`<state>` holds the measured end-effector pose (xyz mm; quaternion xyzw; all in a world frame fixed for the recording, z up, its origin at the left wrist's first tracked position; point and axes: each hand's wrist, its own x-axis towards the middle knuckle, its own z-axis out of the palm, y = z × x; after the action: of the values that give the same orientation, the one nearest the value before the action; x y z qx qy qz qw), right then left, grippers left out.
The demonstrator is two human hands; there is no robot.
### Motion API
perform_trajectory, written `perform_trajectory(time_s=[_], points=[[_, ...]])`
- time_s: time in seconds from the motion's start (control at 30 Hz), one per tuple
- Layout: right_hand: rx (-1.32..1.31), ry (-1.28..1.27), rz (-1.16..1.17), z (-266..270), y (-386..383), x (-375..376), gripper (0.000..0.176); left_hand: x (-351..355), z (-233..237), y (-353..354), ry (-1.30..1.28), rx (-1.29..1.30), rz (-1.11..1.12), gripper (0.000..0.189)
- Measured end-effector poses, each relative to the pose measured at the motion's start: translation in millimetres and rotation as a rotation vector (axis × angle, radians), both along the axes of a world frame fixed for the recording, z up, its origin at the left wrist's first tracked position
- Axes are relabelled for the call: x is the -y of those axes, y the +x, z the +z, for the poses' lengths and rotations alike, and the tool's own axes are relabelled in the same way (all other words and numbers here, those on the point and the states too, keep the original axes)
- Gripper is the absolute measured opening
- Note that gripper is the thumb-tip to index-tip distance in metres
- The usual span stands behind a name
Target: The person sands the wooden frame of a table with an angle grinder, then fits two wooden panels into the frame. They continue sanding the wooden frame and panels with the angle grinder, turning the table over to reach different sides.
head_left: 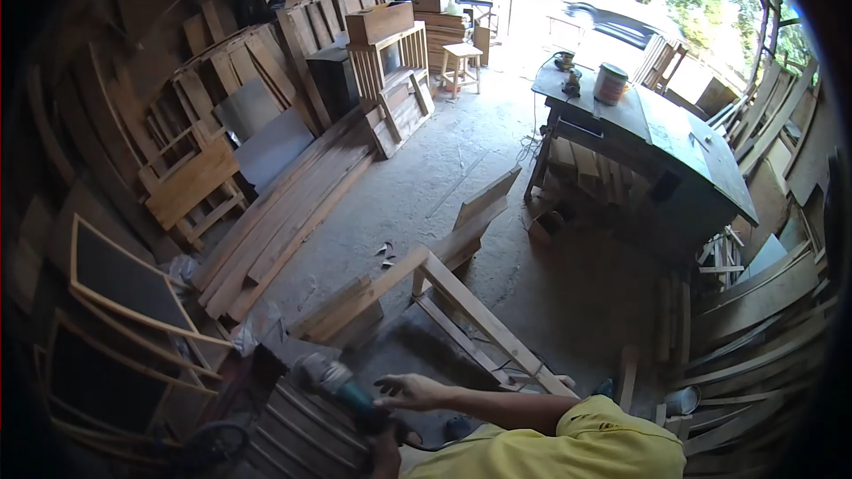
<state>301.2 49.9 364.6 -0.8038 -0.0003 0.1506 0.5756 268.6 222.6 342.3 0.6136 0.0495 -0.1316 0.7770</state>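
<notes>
My left hand (386,454), at the bottom edge, is wrapped round the rear of a teal power tool (357,397) that looks like an angle grinder. The tool's metal head points up and left, over wooden slats (306,426). My right hand (414,391) reaches in from the right, just beside the tool body, with its fingers apart and nothing visible in them. Whether its fingertips touch the tool is unclear. Beyond my hands, a pale wooden frame (493,324) meets a long board (359,295) at a corner.
Long planks (293,213) lie at the left, near dark framed panels (133,270). A workbench (657,124) at the upper right bears a can (611,84). A stool (461,62) stands farther back. Stacked timber (763,302) lines the right side.
</notes>
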Motion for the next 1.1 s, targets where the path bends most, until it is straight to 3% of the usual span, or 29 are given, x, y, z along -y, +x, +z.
perform_trajectory(time_s=[0.03,0.1,0.17,0.23,0.3,0.37,0.43,0.5,0.57,0.6,0.63,0.67,0.7,0.77,0.8,0.87,0.93,0.97,1.0,1.1], points=[[-0.022,0.055,0.0,-2,6,-13,0.083,0,5,17,-0.007,-0.003,-0.009,0.039],[-0.024,0.075,-0.033,9,10,-18,0.082,1,9,46,0.067,-0.078,-0.374,0.045],[0.034,0.574,-0.178,-19,14,-6,0.075,19,15,65,-0.015,0.216,-0.275,0.05],[-0.118,0.842,-0.243,-37,-6,19,0.065,32,4,94,-0.087,0.295,-0.359,0.052],[-0.317,0.415,-0.118,-48,-40,38,0.07,50,34,118,-0.167,0.166,-0.459,0.04],[-0.293,0.411,-0.029,-119,-82,51,0.068,65,69,144,-0.226,0.135,-0.519,0.045],[-0.367,-0.18,-0.097,-54,-115,54,0.063,82,96,166,-0.255,0.163,-0.517,0.042],[-0.246,-0.5,-0.137,-60,-162,80,0.053,104,100,182,-0.25,0.221,-0.436,0.041],[-0.211,-0.867,-0.453,-57,-226,117,0.033,126,110,187,-0.307,0.257,-0.432,0.04],[-0.325,-1.171,-0.431,-104,-263,150,0.023,135,112,184,-0.354,0.288,-0.407,0.04],[-0.192,-1.241,-0.654,-91,-298,163,0.017,142,112,174,-0.351,0.285,-0.416,0.04],[-0.18,-1.441,-0.705,-99,-339,181,0.016,148,112,166,-0.319,0.293,-0.42,0.039],[-0.371,-1.396,-0.834,-100,-376,187,0.015,154,113,158,-0.285,0.303,-0.425,0.038],[-0.42,-1.449,-0.927,-97,-437,181,0.014,162,119,123,-0.321,0.212,-0.495,0.041],[-0.469,-1.295,-1.156,-129,-468,182,0.013,167,119,107,-0.318,0.226,-0.513,0.043],[-0.757,-1.455,-1.144,-142,-504,155,0.018,174,117,86,-0.35,0.176,-0.592,0.052],[-0.636,-0.858,-1.557,-352,-652,169,0.028,178,110,68,-0.334,0.159,-0.617,0.052],[-1.1,-0.958,-1.292,-289,-611,138,0.033,180,107,61,-0.319,0.138,-0.646,0.052],[-1.486,-1.01,-0.879,-177,-538,97,0.037,180,106,56,-0.277,0.131,-0.655,0.052],[-1.644,-0.592,-0.789,-169,-512,70,0.052,181,88,48,-0.217,0.185,-0.67,0.047]])
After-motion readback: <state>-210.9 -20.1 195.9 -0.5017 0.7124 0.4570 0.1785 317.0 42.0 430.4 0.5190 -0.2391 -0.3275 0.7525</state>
